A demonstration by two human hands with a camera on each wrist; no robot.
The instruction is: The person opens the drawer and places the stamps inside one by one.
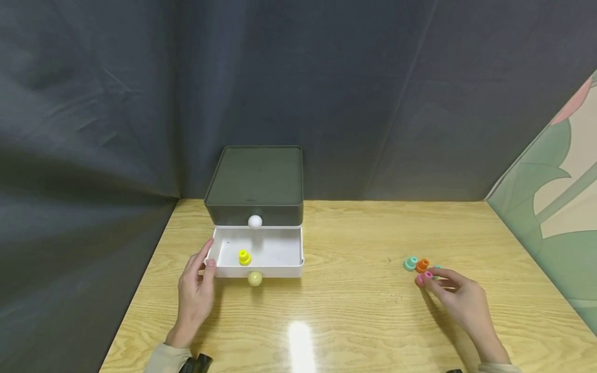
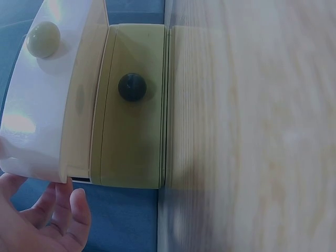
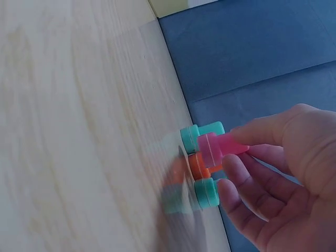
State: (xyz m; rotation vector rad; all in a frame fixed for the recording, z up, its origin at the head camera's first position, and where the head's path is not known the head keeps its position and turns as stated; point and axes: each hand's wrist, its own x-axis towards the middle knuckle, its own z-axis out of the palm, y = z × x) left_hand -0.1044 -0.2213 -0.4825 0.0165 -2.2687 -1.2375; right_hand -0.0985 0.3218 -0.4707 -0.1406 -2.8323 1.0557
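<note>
In the head view, my left hand (image 1: pixel 195 295) holds the left front corner of the pulled-out white drawer (image 1: pixel 280 271), thumb at the front and fingers along the side. A small yellow stepped plastic plug (image 1: pixel 244 257) stands inside that drawer. Over on the right, my right hand (image 1: pixel 464 303) pinches a pink stepped plug (image 3: pixel 211 149) between thumb and fingers, its wide base clear of the tabletop in the right wrist view. Close around it stand an orange plug (image 1: pixel 422 265) and a teal plug (image 1: pixel 410 263). Another teal plug (image 3: pixel 206 192) is partly behind the fingers.
The drawer belongs to a dark grey box (image 1: pixel 261 176), whose upper drawer with a white knob (image 1: pixel 255 221) is closed. A yellow-green knob (image 1: pixel 254 278) sticks out from the lower drawer. Dark curtains (image 1: pixel 298 93) border the wooden table (image 1: pixel 345 305) behind and left.
</note>
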